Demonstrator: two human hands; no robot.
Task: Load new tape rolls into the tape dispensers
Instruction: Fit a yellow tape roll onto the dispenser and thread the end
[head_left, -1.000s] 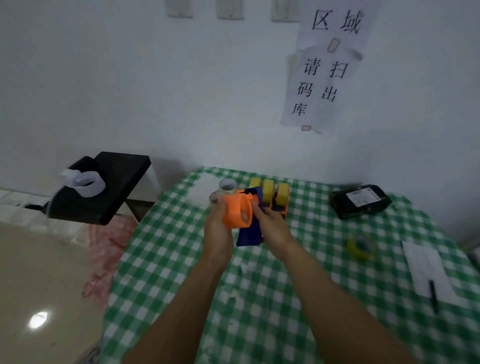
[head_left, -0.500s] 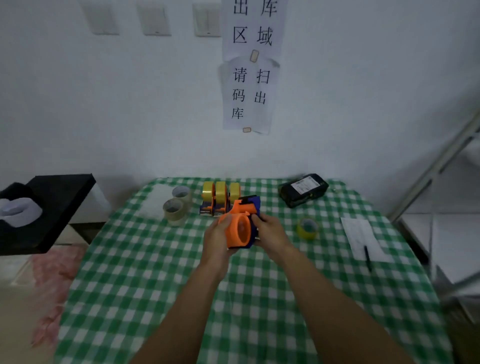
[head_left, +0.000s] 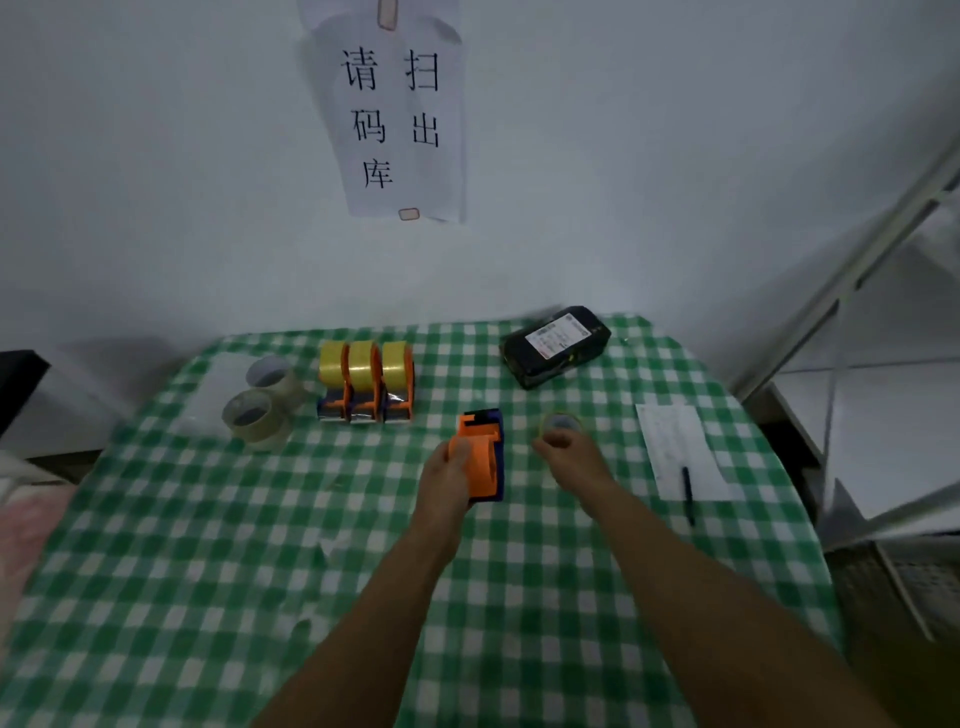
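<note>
Your left hand (head_left: 451, 470) grips the dispenser (head_left: 482, 457) by its orange side. The fingers are wrapped round its left edge, and the dispenser stands on or just above the tabletop (head_left: 208, 571) near the middle. Its hub looks empty, so this one is not yet loaded.

The roll (head_left: 561, 422) you want lies flat at about 2 o'clock from the dispenser. Your right hand (head_left: 569, 454) is right at its near edge. Those fingers look loosely curled, but the blur hides whether they already touch or pinch the roll.

The roll is probably light and stiff, with a hard core and a slick outer wrap. Take it across the rim, thumb on one side and fingers on the other, or hook a finger through the core. Don't press on the face. Watch that the loose end doesn't stick to the cloth.

The dispenser is likely light plastic and may have a toothed blade at the far end, so hold it by the body and keep it steady.

Three loaded dispensers (head_left: 366, 384) stand at 10 o'clock, and two clear rolls (head_left: 260, 408) lie further left.
</note>
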